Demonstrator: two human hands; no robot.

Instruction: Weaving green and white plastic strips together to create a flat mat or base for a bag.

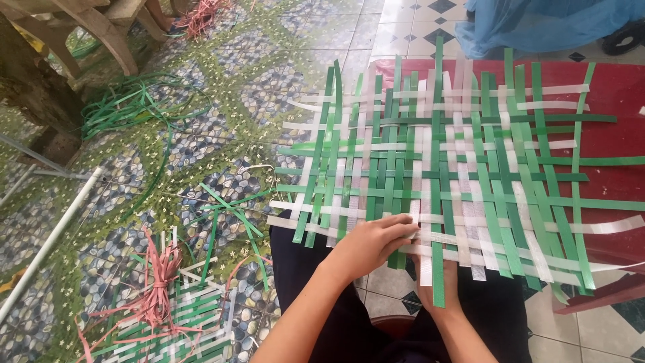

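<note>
Across your lap and the red table [615,91] beyond it lay the woven mat [443,168] of green and white plastic strips, its near edge hanging over your knees and its far edge reaching toward the table's back edge. Your left hand [369,243] rested on top of the mat at its near edge, fingers bent and pressed down on a white strip [430,235] that ran crosswise, the fingertips pinching it against the weave. Your right hand [437,282] sat under the mat's near edge, mostly hidden by the strips; you cannot tell from this view whether its fingers were spread or closed, though a green strip [438,269] hung down over it.

On the patterned floor by your left knee lay a smaller woven piece [181,323] with a bundle of pink strips [158,289] on top. Loose green strips [127,104] were heaped farther off near a wooden bench [94,27]. A blue cloth [537,23] lay past the table's far edge.
</note>
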